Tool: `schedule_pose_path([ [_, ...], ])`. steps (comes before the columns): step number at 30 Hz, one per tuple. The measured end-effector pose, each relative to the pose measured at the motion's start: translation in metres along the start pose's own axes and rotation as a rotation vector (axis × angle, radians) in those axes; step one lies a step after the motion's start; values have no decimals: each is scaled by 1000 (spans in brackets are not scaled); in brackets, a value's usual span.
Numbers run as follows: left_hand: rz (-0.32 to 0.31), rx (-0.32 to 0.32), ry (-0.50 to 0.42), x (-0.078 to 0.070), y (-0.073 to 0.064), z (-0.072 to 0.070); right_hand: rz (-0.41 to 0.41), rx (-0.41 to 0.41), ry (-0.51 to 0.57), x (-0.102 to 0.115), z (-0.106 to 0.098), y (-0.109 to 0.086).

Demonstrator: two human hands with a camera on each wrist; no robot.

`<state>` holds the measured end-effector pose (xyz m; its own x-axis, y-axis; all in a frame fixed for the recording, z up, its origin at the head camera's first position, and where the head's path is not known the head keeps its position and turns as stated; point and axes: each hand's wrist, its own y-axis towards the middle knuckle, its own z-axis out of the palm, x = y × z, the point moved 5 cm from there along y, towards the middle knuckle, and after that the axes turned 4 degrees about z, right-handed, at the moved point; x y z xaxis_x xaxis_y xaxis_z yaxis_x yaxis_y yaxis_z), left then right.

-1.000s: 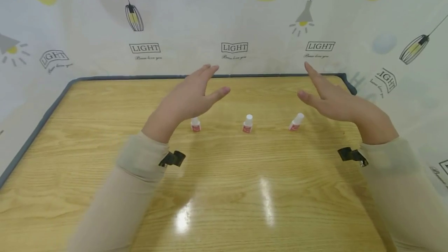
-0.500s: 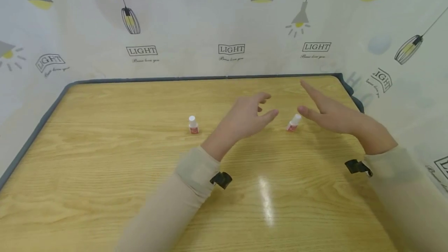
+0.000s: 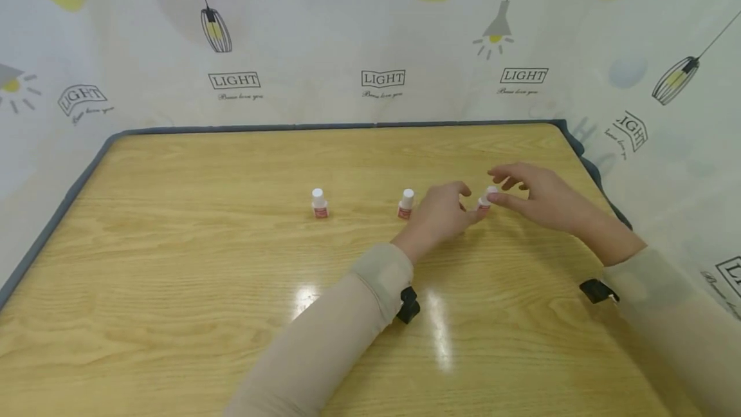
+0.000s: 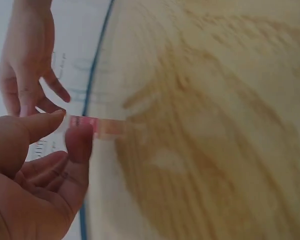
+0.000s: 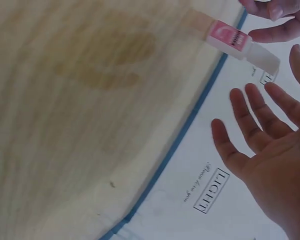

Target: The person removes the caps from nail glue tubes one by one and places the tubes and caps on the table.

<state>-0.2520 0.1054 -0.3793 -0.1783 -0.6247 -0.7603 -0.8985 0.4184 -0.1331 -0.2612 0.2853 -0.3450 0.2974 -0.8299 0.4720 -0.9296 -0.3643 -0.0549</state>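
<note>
In the head view, a small white bottle with a red label stands on the table between the two hands, partly covered by fingers. My left hand reaches in from its left, with thumb and forefinger parted right beside it. My right hand comes from the other side, its thumb overlapping the white cap in this view. The right wrist view shows the bottle whole, with the right hand spread wide below the cap. In the left wrist view, the left thumb overlaps the label.
Two like bottles stand upright on the wooden table, a middle bottle just left of the left hand and another bottle farther left. Dark edging borders the table, and a lamp-patterned wall covering rises behind it.
My left hand has moved right, past the middle bottle, and down to the right-hand bottle. My right hand has lowered toward that bottle's cap, its fingers bending a little.
</note>
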Motion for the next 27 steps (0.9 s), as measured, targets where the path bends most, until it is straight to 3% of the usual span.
schedule_pose_path([
  [5, -7, 32, -181, 12, 11, 10, -33, -73, 28, -4, 5, 0],
  [9, -9, 40, -323, 22, 21, 15, -10, -126, 70, -7, 7, 2],
  [15, 10, 69, -344, 22, 32, 21, 102, -166, 119, -15, 5, 0],
  [27, -37, 9, -403, 18, 34, 25, 112, -220, 148, -14, 6, -4],
])
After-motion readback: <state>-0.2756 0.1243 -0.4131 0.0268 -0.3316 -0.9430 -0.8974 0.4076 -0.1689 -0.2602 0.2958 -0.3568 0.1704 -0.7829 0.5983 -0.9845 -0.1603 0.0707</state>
